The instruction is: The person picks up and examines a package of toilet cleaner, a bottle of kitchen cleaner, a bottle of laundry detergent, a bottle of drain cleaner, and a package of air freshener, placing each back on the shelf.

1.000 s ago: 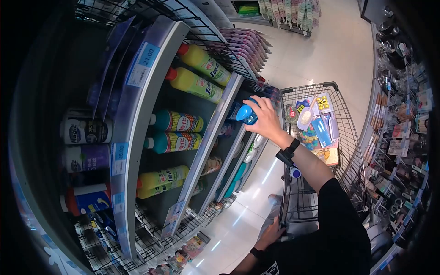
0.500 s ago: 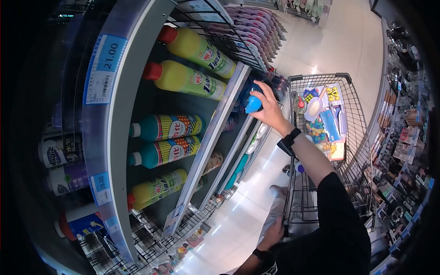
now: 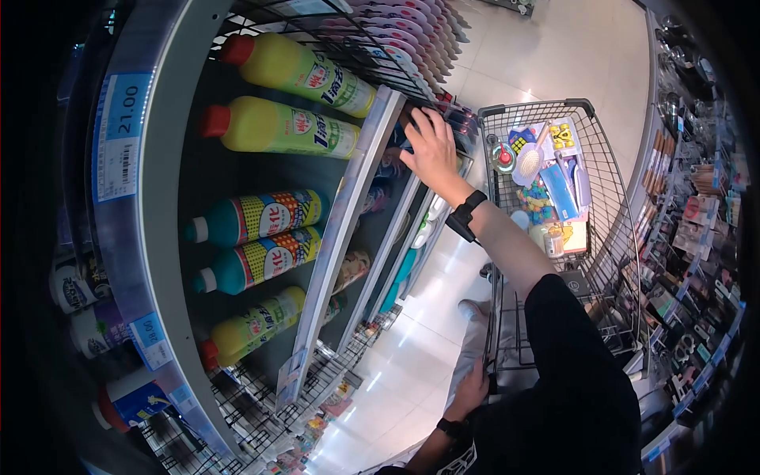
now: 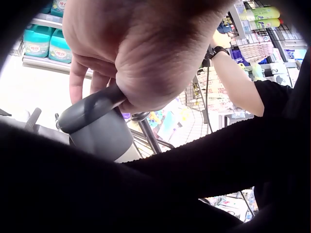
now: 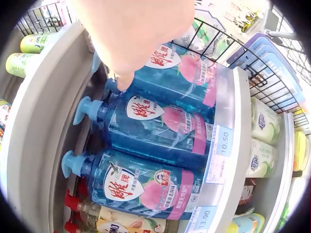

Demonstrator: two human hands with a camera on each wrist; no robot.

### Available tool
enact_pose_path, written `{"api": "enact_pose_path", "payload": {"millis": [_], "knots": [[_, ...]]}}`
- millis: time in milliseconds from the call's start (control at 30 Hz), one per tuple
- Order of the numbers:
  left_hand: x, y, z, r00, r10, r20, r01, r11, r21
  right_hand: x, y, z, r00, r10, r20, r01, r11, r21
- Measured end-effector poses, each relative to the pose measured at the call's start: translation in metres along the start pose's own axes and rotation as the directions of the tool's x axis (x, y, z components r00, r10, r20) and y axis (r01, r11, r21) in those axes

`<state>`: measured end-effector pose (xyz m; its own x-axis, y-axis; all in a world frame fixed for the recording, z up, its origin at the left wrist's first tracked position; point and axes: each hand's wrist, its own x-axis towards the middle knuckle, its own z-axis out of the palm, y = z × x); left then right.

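Observation:
In the head view my right hand [image 3: 431, 150] reaches onto the shelf, fingers spread and fairly straight. The right wrist view shows this hand [image 5: 133, 36] over the uppermost blue pump bottle [image 5: 170, 80], its thumb against the bottle's neck; its other fingers are hidden. Two more blue pump bottles, a middle one [image 5: 155, 128] and a lower one [image 5: 146, 184], lie alongside. My left hand [image 3: 473, 389] is low beside the cart [image 3: 582, 107]. Seen from the left wrist, the left hand [image 4: 141, 53] grips the cart's dark handle [image 4: 92, 109], its fingers hanging beyond it.
Yellow bottles [image 3: 289, 127] and teal bottles [image 3: 269, 257] stand on the neighbouring shelf. A wire divider [image 5: 252, 70] borders the blue bottles. Inside the cart are a hairbrush [image 3: 528, 164], a blue box [image 3: 560, 192] and other goods. Packed racks [image 3: 689, 237] line the right side.
My right hand has carried a blue-topped bottle to the shelf, and its fingers are now spread there. The head view has moved closer to the yellow bottles. My left hand stays by the cart.

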<state>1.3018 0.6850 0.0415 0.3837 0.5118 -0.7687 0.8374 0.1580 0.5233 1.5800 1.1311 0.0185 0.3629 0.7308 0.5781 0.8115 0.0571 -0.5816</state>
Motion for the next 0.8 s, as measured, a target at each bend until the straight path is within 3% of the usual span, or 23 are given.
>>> {"api": "enact_pose_path", "payload": {"millis": [133,200,233,267,333,400,433,533,567,800], "knots": [[-0.002,0.012,0.0,1.0,0.001,-0.011,-0.001,0.999,-0.032,-0.005,-0.004,0.012,0.998,0.053,-0.035,-0.052,0.998,0.025],[0.001,0.014,-0.002,1.0,-0.001,-0.013,0.0,0.998,-0.056,-0.007,-0.008,0.016,0.992,0.092,-0.091,-0.079,0.987,0.138],[0.0,0.015,-0.002,1.0,-0.022,-0.007,0.021,0.997,-0.079,-0.012,-0.013,0.014,0.992,0.039,-0.118,-0.016,0.981,0.194],[0.0,0.016,-0.002,0.999,-0.039,-0.001,0.039,0.994,-0.102,-0.02,-0.015,0.021,0.997,-0.039,-0.071,0.056,0.967,0.248],[0.0,0.02,-0.004,0.999,-0.044,-0.001,0.043,0.993,-0.105,-0.041,-0.022,0.032,0.973,-0.143,0.181,0.089,0.956,0.281],[0.0,0.023,-0.003,0.999,-0.047,-0.002,0.047,0.993,-0.108,-0.048,-0.035,0.039,0.968,-0.103,0.228,0.053,0.975,0.217],[0.001,0.022,-0.002,0.999,-0.018,-0.028,0.015,0.992,-0.123,-0.044,-0.041,0.035,0.941,-0.076,0.328,0.034,0.991,0.132],[0.002,0.025,-0.004,0.999,0.008,-0.041,-0.013,0.992,-0.125,-0.035,-0.046,0.033,0.908,-0.001,0.418,-0.066,0.987,0.146],[0.001,0.029,-0.007,0.999,0.009,-0.038,-0.013,0.994,-0.109,-0.034,-0.048,0.036,0.933,0.032,0.358,-0.102,0.979,0.177],[0.001,0.028,-0.003,0.997,0.032,-0.069,-0.043,0.986,-0.158,-0.028,-0.037,0.048,0.882,0.008,0.472,-0.072,0.99,0.119]]}}
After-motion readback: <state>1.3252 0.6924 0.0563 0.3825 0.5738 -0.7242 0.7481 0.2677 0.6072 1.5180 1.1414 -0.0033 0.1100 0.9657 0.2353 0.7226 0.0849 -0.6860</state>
